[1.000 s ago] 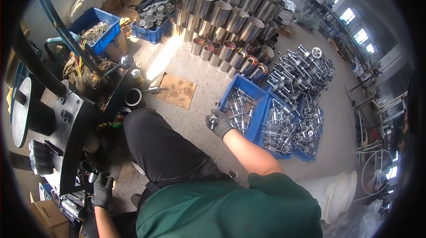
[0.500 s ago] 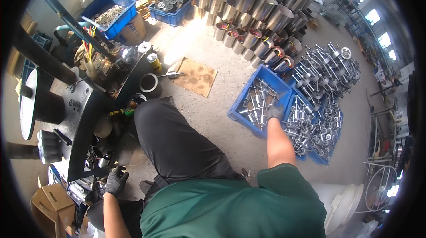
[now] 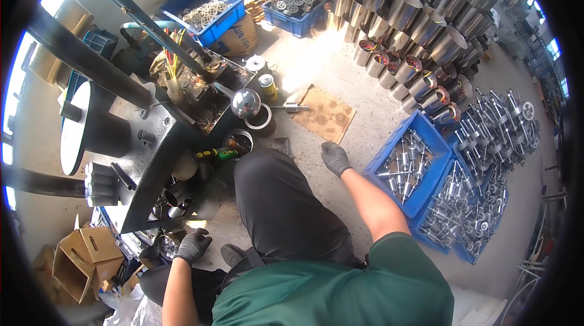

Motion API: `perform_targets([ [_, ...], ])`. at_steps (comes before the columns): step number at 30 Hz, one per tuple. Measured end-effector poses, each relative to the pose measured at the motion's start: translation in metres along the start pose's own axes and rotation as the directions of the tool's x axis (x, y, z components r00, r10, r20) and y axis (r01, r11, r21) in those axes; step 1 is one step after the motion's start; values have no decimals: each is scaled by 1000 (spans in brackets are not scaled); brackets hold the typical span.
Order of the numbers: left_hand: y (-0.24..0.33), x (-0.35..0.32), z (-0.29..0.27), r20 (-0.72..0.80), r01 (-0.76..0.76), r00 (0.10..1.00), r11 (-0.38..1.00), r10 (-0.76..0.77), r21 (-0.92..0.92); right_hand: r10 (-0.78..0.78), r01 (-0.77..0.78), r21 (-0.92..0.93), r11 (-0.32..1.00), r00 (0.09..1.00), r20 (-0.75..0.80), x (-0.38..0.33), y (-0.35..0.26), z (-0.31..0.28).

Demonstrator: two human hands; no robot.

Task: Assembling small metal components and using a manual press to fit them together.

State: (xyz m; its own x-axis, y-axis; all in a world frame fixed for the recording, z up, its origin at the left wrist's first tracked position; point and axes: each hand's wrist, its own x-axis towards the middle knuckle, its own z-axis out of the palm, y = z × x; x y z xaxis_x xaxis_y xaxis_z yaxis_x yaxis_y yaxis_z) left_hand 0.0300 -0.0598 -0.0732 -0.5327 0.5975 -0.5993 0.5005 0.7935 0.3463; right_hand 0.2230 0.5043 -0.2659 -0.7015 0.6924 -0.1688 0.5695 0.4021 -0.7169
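My right hand (image 3: 335, 159), in a dark grey glove, hovers over the floor by the near edge of a stained cardboard sheet (image 3: 325, 116). Its fingers look curled together, and no part shows in them. On the sheet's left side lies a metal shaft with a thick cylinder (image 3: 293, 107). To the right of that hand is a blue bin (image 3: 380, 159) of similar shafted metal parts (image 3: 406, 171). My left hand (image 3: 193, 247), gloved too, rests low near my knee beside the bench, fingers loosely bent and apart, holding nothing visible.
At left a dark metal bench (image 3: 159, 137) carries posts and a round disc. A shiny metal ball (image 3: 246, 103), a yellow can (image 3: 267, 87) and a screwdriver (image 3: 226, 154) are near it. Stacked metal cylinders (image 3: 404, 10) stand far right. More blue bins (image 3: 449, 242) overflow with parts.
My right hand has come out of the blue bin and moved left toward the cardboard sheet. The whole view has shifted, so the bench and bins appear further right. My left hand stays low.
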Motion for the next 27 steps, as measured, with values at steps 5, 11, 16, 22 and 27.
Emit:
perform_targets([
  [5, 12, -3, -2, 20, 168, 986, 979, -167, -115, -25, 71, -214, 974, 978, 209, 61, -42, 41],
  [11, 22, 1, -4, 73, 206, 976, 978, -204, -23, -99, 85, -522, 849, 995, 2, 140, -79, 51],
  [16, 21, 11, -7, 137, 214, 969, 975, -206, -51, -10, 49, -568, 821, 997, 72, 186, -82, 47],
  [22, 32, 23, -16, 166, 266, 956, 954, -242, -138, 105, 34, -664, 747, 980, 168, 207, -57, 80],
  [27, 36, 35, -19, 167, 197, 969, 976, -181, -88, 212, -1, -670, 743, 949, 234, 191, -35, 114],
])
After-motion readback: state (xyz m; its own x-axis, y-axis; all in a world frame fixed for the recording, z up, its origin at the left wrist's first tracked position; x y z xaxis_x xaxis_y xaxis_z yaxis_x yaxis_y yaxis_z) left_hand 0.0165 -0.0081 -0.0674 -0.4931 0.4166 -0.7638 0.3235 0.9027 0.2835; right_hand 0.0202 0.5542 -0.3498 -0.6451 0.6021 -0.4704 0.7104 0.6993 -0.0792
